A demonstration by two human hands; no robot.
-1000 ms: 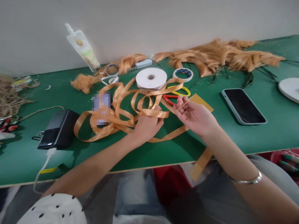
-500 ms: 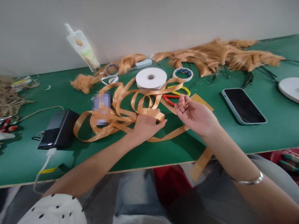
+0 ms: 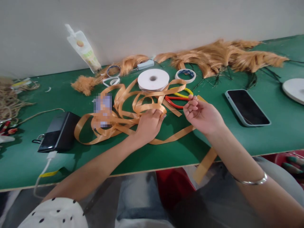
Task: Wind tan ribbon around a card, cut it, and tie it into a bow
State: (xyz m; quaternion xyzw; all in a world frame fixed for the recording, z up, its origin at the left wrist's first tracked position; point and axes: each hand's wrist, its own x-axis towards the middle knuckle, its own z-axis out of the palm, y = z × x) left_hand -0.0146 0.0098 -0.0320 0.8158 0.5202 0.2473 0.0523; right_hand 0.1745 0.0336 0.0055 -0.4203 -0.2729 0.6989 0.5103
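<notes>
A long golden-orange ribbon lies in loose loops on the green table. My left hand rests on the loops with its fingers curled, pinching a strand near its fingertips. My right hand is held just to the right, fingers curled closed around another stretch of the ribbon that runs under it and trails off the table's front edge. Red and yellow scissors lie just beyond both hands. A white spool stands behind the loops.
A phone lies face up at right, a black power bank with a cable at left. A tape roll, a pouch against the wall, golden fibre bundles and a white disc line the back.
My left hand slid forward over the loops and let the flat strand drop from its fingers. My right hand shifted slightly right and closed tighter on the ribbon.
</notes>
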